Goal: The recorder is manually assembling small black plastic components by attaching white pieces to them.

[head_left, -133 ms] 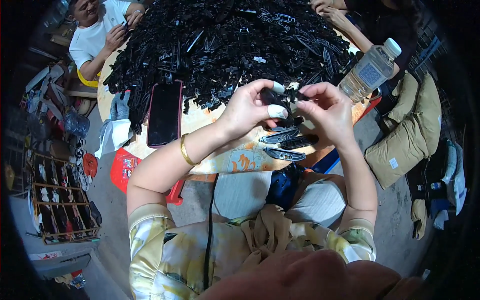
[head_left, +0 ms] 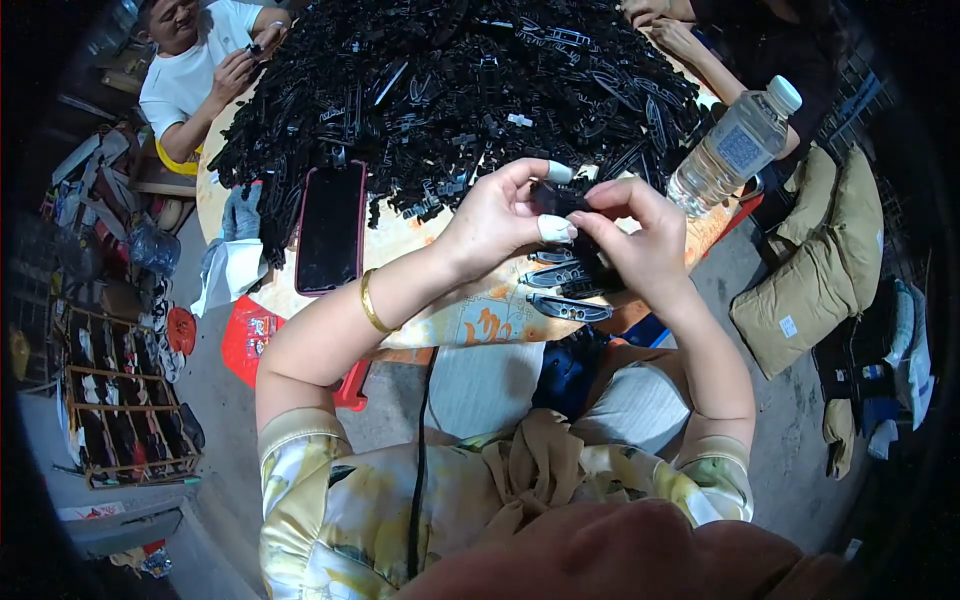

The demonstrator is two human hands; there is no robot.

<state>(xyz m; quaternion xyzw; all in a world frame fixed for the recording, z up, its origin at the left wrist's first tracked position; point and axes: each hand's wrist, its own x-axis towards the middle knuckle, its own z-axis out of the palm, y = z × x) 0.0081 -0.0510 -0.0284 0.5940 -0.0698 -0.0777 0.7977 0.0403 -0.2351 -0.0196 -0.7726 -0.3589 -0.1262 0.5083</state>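
Between my two hands, above the near edge of the table, is a black plastic part [head_left: 556, 199]. My left hand [head_left: 505, 215], with white wrapping on thumb and forefinger, grips it from the left. From the right, my right hand [head_left: 640, 230] pinches at the same part with thumb and forefinger; whether a second small piece sits in that pinch is hidden. Just below the hands, several long black plastic pieces [head_left: 568, 308] with pale outlines lie side by side on the table. Beyond them spreads a big heap of black plastic parts [head_left: 430, 100].
A phone [head_left: 330, 230] in a pinkish case lies left of my hands. On the right stands a clear bottle [head_left: 735, 150]. A grey glove [head_left: 240, 212] and white paper [head_left: 230, 272] rest at the left edge. Two other people sit across the table [head_left: 400, 255].
My right hand has moved slightly left, closing in on the part in my left hand. The left hand stays nearly in place.
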